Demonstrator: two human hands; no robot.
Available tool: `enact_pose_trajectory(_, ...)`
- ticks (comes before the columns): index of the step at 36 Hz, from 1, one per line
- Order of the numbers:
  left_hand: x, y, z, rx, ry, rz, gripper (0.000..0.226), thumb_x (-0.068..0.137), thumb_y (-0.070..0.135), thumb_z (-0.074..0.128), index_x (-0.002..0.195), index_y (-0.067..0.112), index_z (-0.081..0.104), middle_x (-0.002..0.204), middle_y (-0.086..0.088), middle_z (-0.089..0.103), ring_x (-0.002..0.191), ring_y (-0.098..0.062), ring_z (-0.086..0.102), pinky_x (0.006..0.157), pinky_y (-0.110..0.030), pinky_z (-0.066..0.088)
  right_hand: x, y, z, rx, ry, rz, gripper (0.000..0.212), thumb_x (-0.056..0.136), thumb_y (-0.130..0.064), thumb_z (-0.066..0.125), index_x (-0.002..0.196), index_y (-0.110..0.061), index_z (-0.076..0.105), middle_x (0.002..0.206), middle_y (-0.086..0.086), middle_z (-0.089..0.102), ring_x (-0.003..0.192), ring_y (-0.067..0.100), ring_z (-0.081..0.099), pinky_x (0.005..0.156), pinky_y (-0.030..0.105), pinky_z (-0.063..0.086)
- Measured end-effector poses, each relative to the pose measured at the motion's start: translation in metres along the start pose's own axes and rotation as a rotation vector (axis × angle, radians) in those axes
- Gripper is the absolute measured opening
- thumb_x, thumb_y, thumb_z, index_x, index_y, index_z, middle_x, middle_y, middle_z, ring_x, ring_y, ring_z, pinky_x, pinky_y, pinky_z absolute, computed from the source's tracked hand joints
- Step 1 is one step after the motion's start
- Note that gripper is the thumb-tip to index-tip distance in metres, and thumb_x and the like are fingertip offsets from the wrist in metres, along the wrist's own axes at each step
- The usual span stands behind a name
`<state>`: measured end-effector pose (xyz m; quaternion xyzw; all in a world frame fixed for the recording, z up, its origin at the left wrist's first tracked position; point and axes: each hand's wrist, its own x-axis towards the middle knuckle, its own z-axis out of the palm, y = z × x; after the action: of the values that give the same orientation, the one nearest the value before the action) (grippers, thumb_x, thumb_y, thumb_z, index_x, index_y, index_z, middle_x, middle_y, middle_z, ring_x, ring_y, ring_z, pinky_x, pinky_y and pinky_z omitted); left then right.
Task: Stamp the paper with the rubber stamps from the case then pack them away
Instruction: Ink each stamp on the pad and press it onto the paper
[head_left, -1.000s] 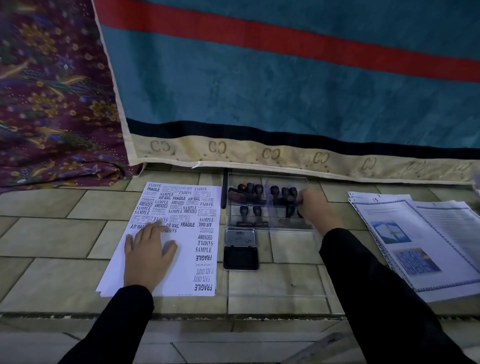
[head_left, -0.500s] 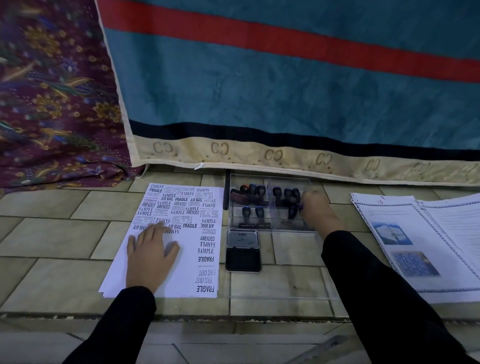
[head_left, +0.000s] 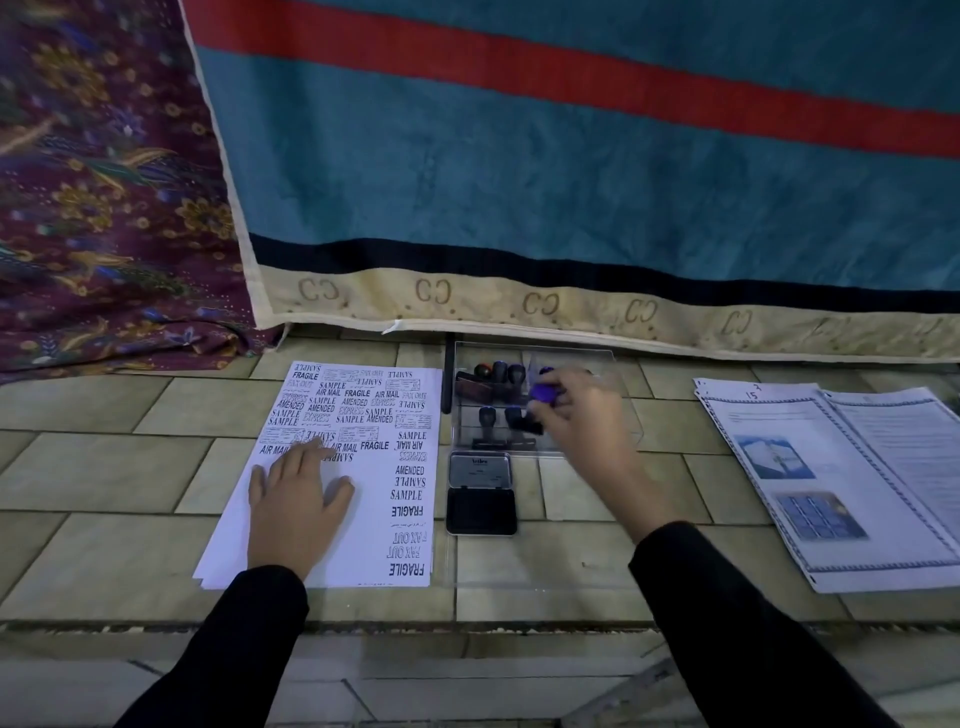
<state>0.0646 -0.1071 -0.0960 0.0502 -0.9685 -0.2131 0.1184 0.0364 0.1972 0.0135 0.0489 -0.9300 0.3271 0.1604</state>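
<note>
A white paper (head_left: 363, 540) covered in blue and black stamped words lies on the tiled floor. My left hand (head_left: 293, 504) rests flat on its lower left part, fingers spread. To its right stands a clear plastic case (head_left: 587, 358) with several dark-handled rubber stamps (head_left: 500, 372) upright inside. My right hand (head_left: 576, 415) is over the case, fingers closed around a stamp (head_left: 543, 392) that shows blue-purple and blurred. An open black ink pad (head_left: 481, 509) lies just in front of the case.
A stack of printed sheets (head_left: 841, 483) lies on the floor at the right. A teal blanket with a red stripe (head_left: 571, 156) and a purple patterned cloth (head_left: 104, 182) hang down behind. A clear lid (head_left: 540, 566) lies flat in front of the ink pad.
My right hand has moved from the case's right end toward its middle and now has a stamp lifted in its fingers. The left hand stays on the paper.
</note>
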Motion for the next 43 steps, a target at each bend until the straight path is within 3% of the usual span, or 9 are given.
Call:
enact_pose_trajectory(3, 0.0, 0.001, 0.0, 0.009, 0.004, 0.001, 0.032, 0.088, 0.028, 0.057, 0.119, 0.019, 0.053, 0.141, 0.0, 0.049, 0.136, -0.024, 0.037, 0.117, -0.05, 0.013, -0.025, -0.017, 0.014, 0.043, -0.101, -0.093, 0.026, 0.082, -0.019, 0.07, 0.107, -0.017, 0.064, 0.097, -0.002, 0.064, 0.077, 0.006, 0.063, 0.07, 0.007, 0.051)
enact_pose_trajectory(6, -0.001, 0.001, -0.001, 0.011, 0.002, -0.001, 0.033, 0.088, 0.028, 0.057, 0.12, 0.019, 0.053, 0.142, 0.0, 0.048, 0.136, -0.023, 0.037, 0.117, -0.049, 0.013, -0.044, -0.021, 0.026, 0.074, -0.153, -0.137, 0.026, 0.08, -0.018, 0.072, 0.105, -0.015, 0.065, 0.099, 0.002, 0.065, 0.082, 0.01, 0.064, 0.079, 0.02, 0.056)
enact_pose_trajectory(11, 0.0, 0.001, -0.002, 0.003, -0.005, -0.003, 0.034, 0.089, 0.029, 0.056, 0.122, 0.02, 0.052, 0.143, 0.001, 0.047, 0.136, -0.023, 0.036, 0.117, -0.049, 0.012, -0.057, -0.02, 0.036, 0.093, -0.193, -0.123, 0.026, 0.08, -0.018, 0.072, 0.105, -0.014, 0.065, 0.099, 0.003, 0.064, 0.082, 0.013, 0.063, 0.079, 0.028, 0.055)
enact_pose_trajectory(31, 0.004, -0.006, -0.001, -0.118, 0.008, -0.018, 0.033, 0.087, 0.029, 0.063, 0.119, 0.024, 0.057, 0.141, 0.007, 0.049, 0.135, -0.018, 0.038, 0.117, -0.043, 0.009, -0.061, -0.029, 0.047, -0.051, -0.187, -0.159, 0.018, 0.079, -0.019, 0.072, 0.094, -0.01, 0.066, 0.094, 0.005, 0.065, 0.083, 0.017, 0.059, 0.073, 0.024, 0.049)
enact_pose_trajectory(35, 0.012, -0.008, -0.005, -0.317, 0.005, -0.109, 0.021, 0.087, 0.024, 0.066, 0.108, 0.026, 0.065, 0.133, 0.007, 0.058, 0.128, -0.016, 0.048, 0.118, -0.042, 0.014, -0.061, -0.026, 0.045, -0.026, -0.198, -0.132, 0.022, 0.079, -0.019, 0.072, 0.097, -0.009, 0.066, 0.098, 0.006, 0.067, 0.086, 0.018, 0.061, 0.078, 0.03, 0.053)
enact_pose_trajectory(37, 0.015, -0.009, -0.011, -0.576, -0.034, -0.228, 0.02, 0.088, 0.021, 0.066, 0.106, 0.029, 0.065, 0.125, 0.003, 0.063, 0.123, -0.018, 0.053, 0.117, -0.043, 0.023, -0.059, -0.026, 0.045, -0.035, -0.21, -0.13, 0.023, 0.08, -0.019, 0.071, 0.1, -0.009, 0.066, 0.099, 0.007, 0.066, 0.088, 0.018, 0.06, 0.079, 0.03, 0.053)
enact_pose_trajectory(39, 0.017, -0.006, -0.019, -0.848, -0.05, -0.335, 0.02, 0.09, 0.02, 0.062, 0.107, 0.031, 0.064, 0.122, 0.002, 0.063, 0.12, -0.017, 0.054, 0.105, -0.03, 0.036, -0.057, -0.027, 0.045, -0.041, -0.232, -0.118, 0.024, 0.081, -0.017, 0.07, 0.103, -0.009, 0.064, 0.101, 0.008, 0.065, 0.088, 0.02, 0.061, 0.08, 0.032, 0.054)
enact_pose_trajectory(41, 0.018, -0.004, -0.026, -0.977, 0.046, -0.373, 0.02, 0.092, 0.016, 0.058, 0.109, 0.025, 0.065, 0.124, 0.0, 0.063, 0.114, -0.012, 0.055, 0.092, -0.019, 0.038, -0.054, -0.029, 0.043, -0.029, -0.25, -0.094, 0.024, 0.081, -0.014, 0.068, 0.104, -0.009, 0.063, 0.101, 0.01, 0.065, 0.088, 0.021, 0.063, 0.08, 0.036, 0.055)
enact_pose_trajectory(43, 0.02, -0.004, -0.033, -1.045, 0.203, -0.398, 0.021, 0.092, 0.012, 0.056, 0.11, 0.019, 0.065, 0.125, -0.004, 0.064, 0.112, -0.012, 0.058, 0.096, -0.021, 0.041, -0.048, -0.031, 0.042, 0.011, -0.24, -0.085, 0.024, 0.081, -0.013, 0.068, 0.104, -0.011, 0.064, 0.099, 0.009, 0.066, 0.085, 0.02, 0.065, 0.08, 0.035, 0.056)
